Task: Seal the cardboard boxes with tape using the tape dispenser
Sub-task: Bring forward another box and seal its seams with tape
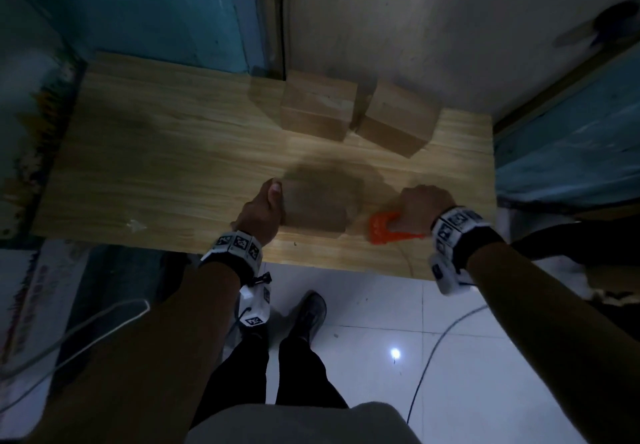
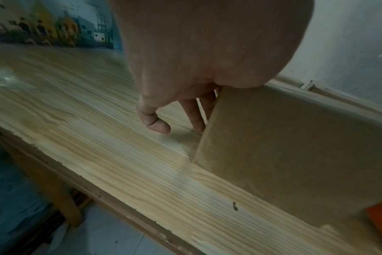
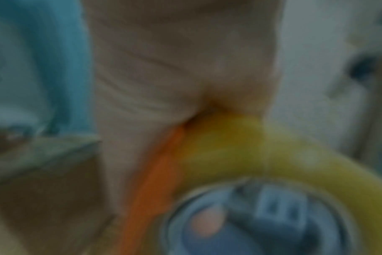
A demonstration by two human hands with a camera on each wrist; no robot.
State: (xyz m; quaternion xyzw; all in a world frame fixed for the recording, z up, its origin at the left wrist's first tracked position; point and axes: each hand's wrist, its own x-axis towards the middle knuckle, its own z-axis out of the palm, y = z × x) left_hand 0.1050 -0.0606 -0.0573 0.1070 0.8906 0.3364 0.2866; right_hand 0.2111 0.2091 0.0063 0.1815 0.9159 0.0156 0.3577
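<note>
Pale wood bench against a wall. Nearest, box at the front edge: left hand clasps its left side, right hand just right of it, wrapped round the dispenser. Beyond the box, two more boxes by the wall.

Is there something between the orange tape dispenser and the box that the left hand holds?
Nothing visible. The right hand grips the tape dispenser on the table, right beside the near box, which the left hand holds. The other two boxes stand farther back.
</note>
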